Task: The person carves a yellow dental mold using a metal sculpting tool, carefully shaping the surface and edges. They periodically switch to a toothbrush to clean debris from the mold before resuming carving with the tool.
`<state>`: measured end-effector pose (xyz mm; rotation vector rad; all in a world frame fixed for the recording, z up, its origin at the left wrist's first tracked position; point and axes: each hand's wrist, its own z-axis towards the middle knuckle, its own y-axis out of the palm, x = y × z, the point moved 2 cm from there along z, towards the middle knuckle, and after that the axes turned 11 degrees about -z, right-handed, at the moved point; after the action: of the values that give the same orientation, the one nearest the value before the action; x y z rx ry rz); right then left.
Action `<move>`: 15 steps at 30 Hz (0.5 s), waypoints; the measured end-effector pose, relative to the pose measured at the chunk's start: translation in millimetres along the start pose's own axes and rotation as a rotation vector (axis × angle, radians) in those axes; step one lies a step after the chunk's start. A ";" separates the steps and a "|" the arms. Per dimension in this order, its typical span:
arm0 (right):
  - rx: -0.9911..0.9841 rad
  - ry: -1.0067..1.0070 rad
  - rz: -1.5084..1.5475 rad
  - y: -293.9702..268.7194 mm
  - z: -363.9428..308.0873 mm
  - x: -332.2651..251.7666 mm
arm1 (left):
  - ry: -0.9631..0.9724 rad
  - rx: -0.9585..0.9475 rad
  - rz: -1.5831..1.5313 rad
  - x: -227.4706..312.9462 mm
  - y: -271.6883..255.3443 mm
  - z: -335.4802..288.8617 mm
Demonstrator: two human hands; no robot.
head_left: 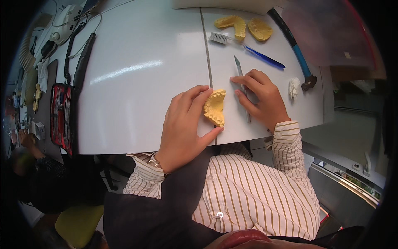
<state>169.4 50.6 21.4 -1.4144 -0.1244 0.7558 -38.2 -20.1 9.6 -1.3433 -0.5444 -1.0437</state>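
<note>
A yellow dental cast [214, 108] with a row of teeth stands near the table's front edge. My left hand [182, 120] grips it between the fingertips at its far end and the thumb at its near end. To its right lies a slim metal craft knife [238, 64], blade pointing away from me. Above its handle is my right hand [261, 93], with index finger and thumb apart and reaching across it. The fingers partly cover the handle; whether they touch it is hard to tell.
Farther back lie two more yellow cast pieces [260, 30], a blue-handled brush [265, 57] and a hammer [296, 50]. Crumpled white tissue [293, 88] is at right. On the left are an open tool case [62, 118] and a black handpiece [84, 60]. Another person's hand [27, 139] shows far left.
</note>
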 end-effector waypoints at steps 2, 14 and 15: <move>0.029 0.003 -0.027 1.3 0.9 -1.1 | -0.006 0.000 0.025 -0.3 0.8 -1.6; 0.098 -0.150 -0.117 -10.4 -3.0 -15.6 | -0.016 0.049 -0.103 -4.9 4.8 -1.2; 0.058 -0.188 -0.046 -9.7 -3.0 -24.9 | -0.021 0.058 -0.110 -4.5 3.1 -3.6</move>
<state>155.8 35.0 38.4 -1.2796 -0.2778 0.8467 -38.6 -22.5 3.5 -1.2866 -0.6654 -1.0957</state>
